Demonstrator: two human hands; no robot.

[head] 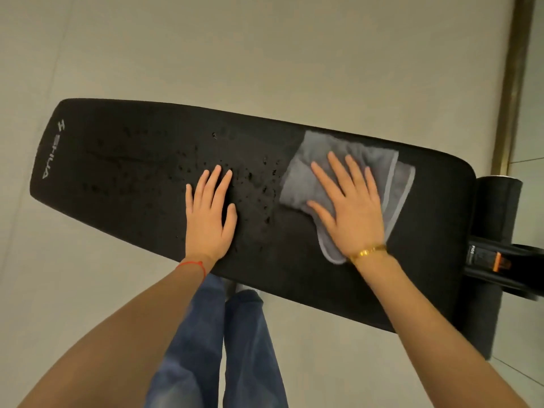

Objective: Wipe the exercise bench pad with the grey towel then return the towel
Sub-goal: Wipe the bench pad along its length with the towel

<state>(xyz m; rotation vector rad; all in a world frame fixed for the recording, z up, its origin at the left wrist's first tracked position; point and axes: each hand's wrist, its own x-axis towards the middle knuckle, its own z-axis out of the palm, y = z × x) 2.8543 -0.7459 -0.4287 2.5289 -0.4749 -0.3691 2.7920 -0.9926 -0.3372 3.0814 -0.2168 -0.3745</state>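
1. One view only: a wide-angle camera worn on the head, looking steeply down and forward.
2. It stands close above the bench, whose long pad crosses the picture from 9 o'clock to 3 o'clock, tilted lower at the 3 o'clock end.
3. Both forearms enter from 6 o'clock; the left hand and right hand lie near the centre.
4. The person's legs show at 6 o'clock, the floor towards 12 o'clock.
5. Edges bend with the wide lens.

Black bench pad, pale logo; grey towel; blue jeans; beige floor.
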